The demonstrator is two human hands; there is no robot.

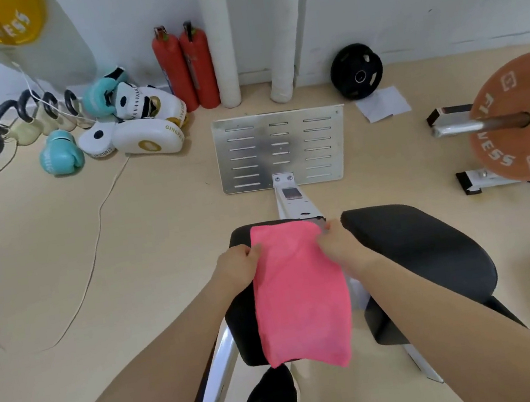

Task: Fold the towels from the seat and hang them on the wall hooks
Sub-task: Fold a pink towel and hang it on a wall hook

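- The black seat carries the pink towel on its left pad, already a narrow strip.
- Left hand and right hand pinch its far corners, fingers clamped on cloth.
- Folding seems underway; next, probably bring the far edge toward the near one.

We reach both bare forearms forward and down, our left hand and right hand level, knuckles up, fingers curled in a pinch.
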